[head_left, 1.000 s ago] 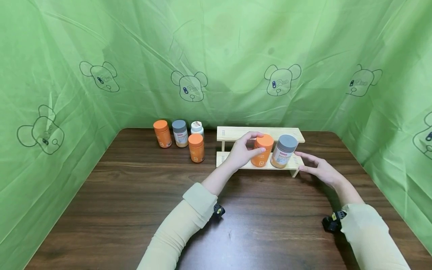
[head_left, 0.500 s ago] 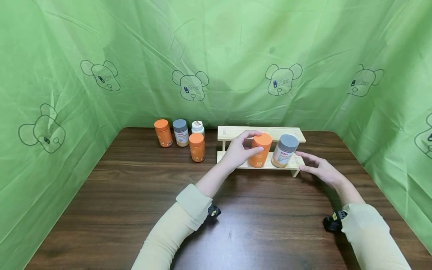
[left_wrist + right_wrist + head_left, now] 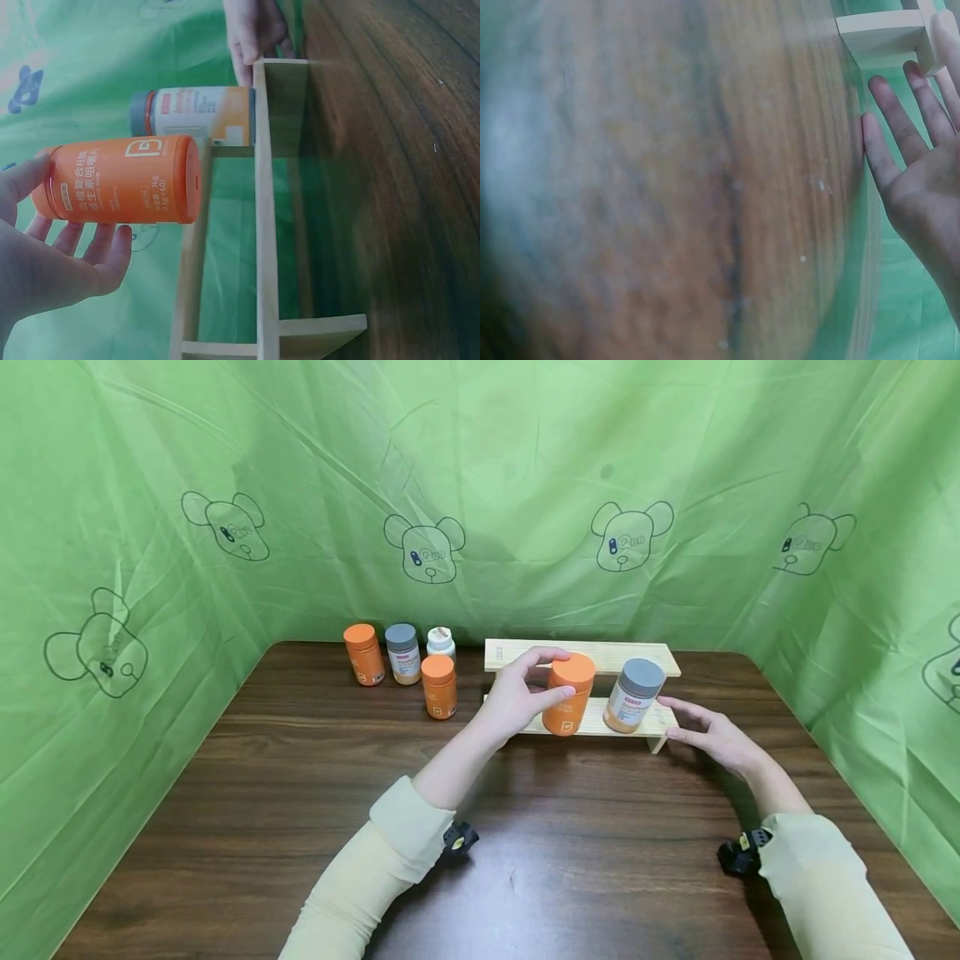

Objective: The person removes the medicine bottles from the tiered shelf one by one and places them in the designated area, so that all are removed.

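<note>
My left hand (image 3: pixel 517 695) grips an orange bottle (image 3: pixel 567 708) with an orange lid, thumb on one side and fingers on the other. In the left wrist view a gap shows between the bottle's base (image 3: pixel 193 178) and the lower board (image 3: pixel 265 225) of the two-tier wooden rack (image 3: pixel 588 653). A grey-lidded bottle (image 3: pixel 628 708) with a white label stands on the right part of the lower tier. My right hand (image 3: pixel 708 737) is at the rack's right end, fingers extended and fingertips right at the board; the right wrist view shows its spread fingers (image 3: pixel 896 124) there.
Left of the rack stand an orange bottle (image 3: pixel 364 660), a grey-lidded bottle (image 3: pixel 404 662), a white bottle (image 3: pixel 441 643) and, in front of it, another orange bottle (image 3: pixel 439 697). Green cloth (image 3: pixel 525 527) surrounds the dark wooden table (image 3: pixel 570 860) at the back and sides.
My left hand has moved left with the orange bottle, away from the grey-lidded bottle and toward the lower board's front edge. The right hand has stayed at the rack's end.
</note>
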Demonstrator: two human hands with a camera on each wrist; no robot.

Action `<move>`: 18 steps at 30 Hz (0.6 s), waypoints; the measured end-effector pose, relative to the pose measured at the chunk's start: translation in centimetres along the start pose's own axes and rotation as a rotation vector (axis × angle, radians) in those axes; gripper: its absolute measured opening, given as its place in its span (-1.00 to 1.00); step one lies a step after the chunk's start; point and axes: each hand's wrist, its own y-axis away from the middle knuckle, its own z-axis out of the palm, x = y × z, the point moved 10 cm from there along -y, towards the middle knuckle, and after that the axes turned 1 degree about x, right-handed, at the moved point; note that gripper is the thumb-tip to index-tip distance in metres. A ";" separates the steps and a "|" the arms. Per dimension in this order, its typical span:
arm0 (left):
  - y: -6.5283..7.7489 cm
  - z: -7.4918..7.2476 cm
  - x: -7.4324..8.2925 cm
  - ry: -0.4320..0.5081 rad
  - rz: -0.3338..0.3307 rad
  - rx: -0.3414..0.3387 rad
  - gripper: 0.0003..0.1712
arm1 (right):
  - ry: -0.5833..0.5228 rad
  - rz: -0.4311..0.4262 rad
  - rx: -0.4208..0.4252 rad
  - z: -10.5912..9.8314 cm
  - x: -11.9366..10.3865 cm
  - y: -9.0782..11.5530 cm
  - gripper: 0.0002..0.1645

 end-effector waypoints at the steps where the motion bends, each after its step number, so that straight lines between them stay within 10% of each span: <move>1: 0.2 -0.2 0.1 -0.004 -0.005 -0.001 -0.53 | 0.001 0.000 0.002 0.0 0.0 0.0 -0.26; 18: 3.1 -4.1 4.5 0.028 0.044 0.016 -0.52 | 0.007 0.005 0.002 -0.1 0.6 -0.1 -0.25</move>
